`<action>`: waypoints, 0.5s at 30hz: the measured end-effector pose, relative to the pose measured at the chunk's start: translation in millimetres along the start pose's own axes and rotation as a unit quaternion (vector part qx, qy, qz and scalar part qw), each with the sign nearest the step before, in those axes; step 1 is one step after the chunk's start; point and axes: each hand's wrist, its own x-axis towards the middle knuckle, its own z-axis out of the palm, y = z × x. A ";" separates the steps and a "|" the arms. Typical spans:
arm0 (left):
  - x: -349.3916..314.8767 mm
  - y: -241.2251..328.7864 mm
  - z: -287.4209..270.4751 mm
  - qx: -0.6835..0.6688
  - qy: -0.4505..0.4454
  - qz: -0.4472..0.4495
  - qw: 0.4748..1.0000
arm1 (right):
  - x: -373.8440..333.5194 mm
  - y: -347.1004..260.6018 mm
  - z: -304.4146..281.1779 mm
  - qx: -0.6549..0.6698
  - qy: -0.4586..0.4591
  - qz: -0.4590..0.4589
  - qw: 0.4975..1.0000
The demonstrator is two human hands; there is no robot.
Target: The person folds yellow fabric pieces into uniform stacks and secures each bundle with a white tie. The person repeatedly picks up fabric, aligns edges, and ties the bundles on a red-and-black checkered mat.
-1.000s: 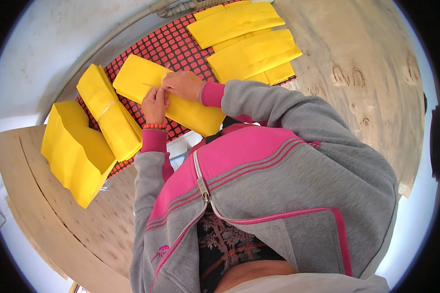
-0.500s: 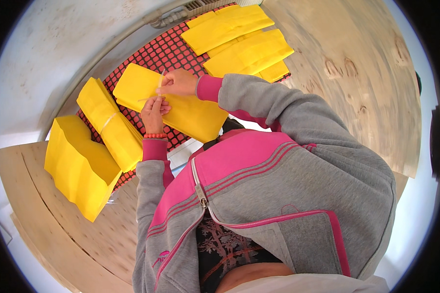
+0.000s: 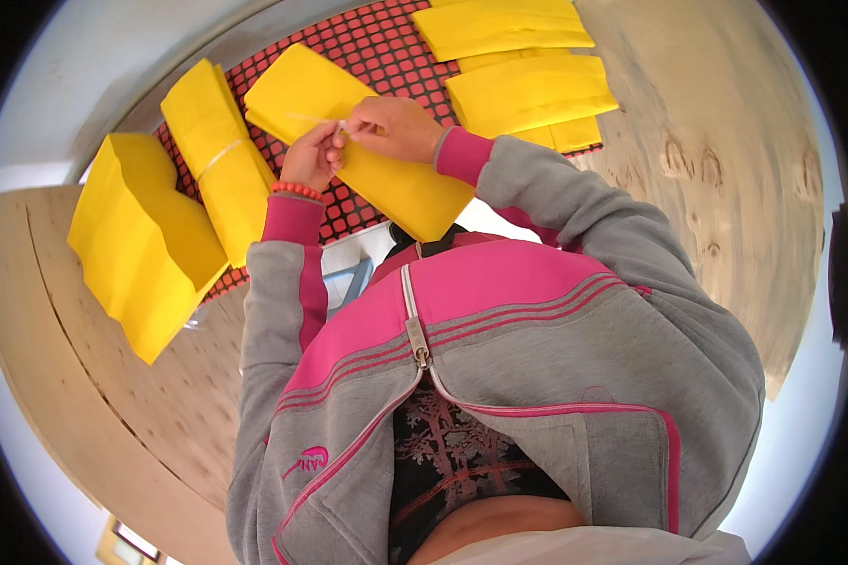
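A bundle of folded yellow sheets [image 3: 405, 193] lies slantwise on the mat in front of me, with a thin pale tie [image 3: 306, 119] across its middle. Over the bundle my left hand [image 3: 313, 157] and my right hand [image 3: 394, 128] meet, fingertips almost touching. Both pinch the ends of the tie between thumb and finger; the exact join is too small to make out. To the left lies a second yellow bundle [image 3: 207, 113], bound round its middle with a similar pale band [image 3: 219, 156]. Neither hand touches it.
A loosely folded yellow sheet [image 3: 132, 254] stands partly raised at the far left. Yellow stacks [image 3: 528, 94] lie at the back right. Beneath is a red-and-black patterned mat [image 3: 372, 61] on a wooden tabletop [image 3: 707, 122]. A pale wall [image 3: 75, 85] rises behind the left side.
My view has shifted, so the table things sit higher in the picture. My hands have come closer together, and the tie's ends that stood apart are now drawn to one spot.
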 end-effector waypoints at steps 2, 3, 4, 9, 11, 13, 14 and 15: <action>0.3 4.8 -1.3 -0.048 -0.029 -0.031 0.998 | -0.7 0.6 -3.4 -0.109 -0.025 -0.075 0.991; -1.1 4.8 -0.1 -0.058 -0.027 -0.039 0.997 | -0.3 1.7 -4.2 -0.139 -0.030 -0.093 0.985; -3.0 5.0 2.0 -0.067 -0.025 -0.048 0.996 | 0.2 2.7 -3.8 -0.149 -0.035 -0.096 0.983; -10.9 3.3 27.9 0.039 0.118 0.043 0.991 | 6.5 10.8 -13.8 -0.113 -0.046 -0.067 0.990; -16.5 -3.7 39.0 0.144 0.142 0.142 0.969 | 14.1 16.4 -22.1 -0.066 -0.038 -0.037 0.996; -18.8 -12.0 48.5 0.327 0.208 0.228 0.893 | 20.5 20.7 -27.0 0.014 -0.023 0.004 1.000; -18.5 -15.1 51.9 0.411 0.240 0.248 0.844 | 24.1 22.5 -27.7 0.026 -0.026 0.016 0.999; -21.0 -20.3 54.4 0.457 0.240 0.286 0.807 | 28.6 24.8 -27.9 0.043 -0.027 0.023 0.998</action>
